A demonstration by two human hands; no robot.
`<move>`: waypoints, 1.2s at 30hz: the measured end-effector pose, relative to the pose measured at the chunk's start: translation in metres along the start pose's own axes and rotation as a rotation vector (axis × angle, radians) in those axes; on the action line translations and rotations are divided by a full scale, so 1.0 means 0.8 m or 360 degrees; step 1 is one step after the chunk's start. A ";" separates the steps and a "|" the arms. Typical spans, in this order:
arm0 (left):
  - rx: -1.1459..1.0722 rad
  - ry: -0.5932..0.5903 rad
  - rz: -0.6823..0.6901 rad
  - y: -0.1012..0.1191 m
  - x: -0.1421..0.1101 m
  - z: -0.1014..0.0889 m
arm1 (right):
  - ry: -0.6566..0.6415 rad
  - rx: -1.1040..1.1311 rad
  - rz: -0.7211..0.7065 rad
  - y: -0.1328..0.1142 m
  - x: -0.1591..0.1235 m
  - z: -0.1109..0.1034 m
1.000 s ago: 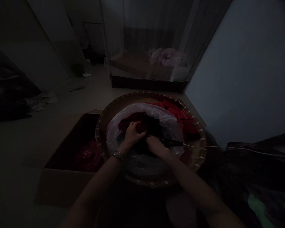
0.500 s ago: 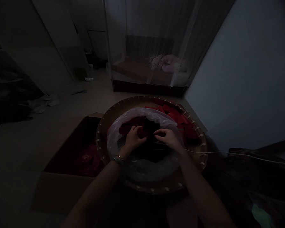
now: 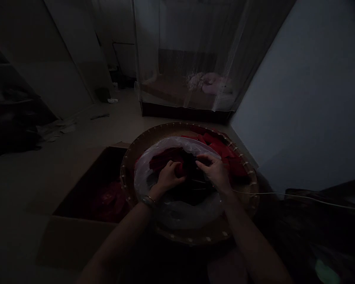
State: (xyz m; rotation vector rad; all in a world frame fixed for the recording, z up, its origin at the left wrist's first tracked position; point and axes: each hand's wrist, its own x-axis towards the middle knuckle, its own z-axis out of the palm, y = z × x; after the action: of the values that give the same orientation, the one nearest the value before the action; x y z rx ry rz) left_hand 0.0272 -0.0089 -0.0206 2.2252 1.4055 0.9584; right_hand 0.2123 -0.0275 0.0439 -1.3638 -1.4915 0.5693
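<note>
In the head view, a round woven bamboo tray [image 3: 154, 132] bears an opened, whitish plastic bag [image 3: 186, 215] with dark and red contents. My left hand [image 3: 168, 177] is over the bag, its fingers curled round a small red piece [image 3: 180, 169] that looks like cloth or paper. To its right, my right hand [image 3: 215, 172] has thumb and forefinger close together; what lies between them, if anything, is too dark to make out. A few thin, pale lines show on the dark contents below the hands. More red pieces [image 3: 221, 148] lie on the tray's far right.
An open cardboard box [image 3: 73, 232] with a red bundle [image 3: 111, 201] stands left of the tray. A thin white cord [image 3: 284, 193] runs off to the right. Beyond are a bed behind a sheer net [image 3: 177, 86] and a pale wall [image 3: 307, 90]. The room is dim.
My right hand has shifted slightly to the right, away from my left hand. The left hand stays at the red piece, a little lower in view. The whole view has tilted slightly.
</note>
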 end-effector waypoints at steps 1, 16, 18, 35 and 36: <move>0.0009 -0.0007 0.0001 0.000 0.000 0.000 | -0.0016 -0.0006 0.0006 -0.006 -0.001 0.004; -0.0023 -0.0023 -0.0021 0.002 0.000 -0.001 | 0.0040 0.0137 0.0233 0.002 0.002 0.009; -0.0022 -0.0021 -0.0027 0.002 0.000 -0.001 | 0.0041 0.0150 0.0262 0.008 0.005 0.004; -0.0377 -0.0038 -0.0093 0.002 0.005 -0.001 | -0.0284 -0.0405 -0.0155 0.001 -0.008 0.013; -0.0510 -0.0115 -0.0146 0.001 0.006 -0.002 | -0.0244 -0.0368 -0.0102 0.006 -0.005 0.007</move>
State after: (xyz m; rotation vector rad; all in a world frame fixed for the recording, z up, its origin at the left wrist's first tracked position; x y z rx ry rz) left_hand 0.0281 -0.0050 -0.0176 1.9246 1.2146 0.9837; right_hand 0.2094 -0.0285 0.0365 -1.4690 -1.7624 0.4805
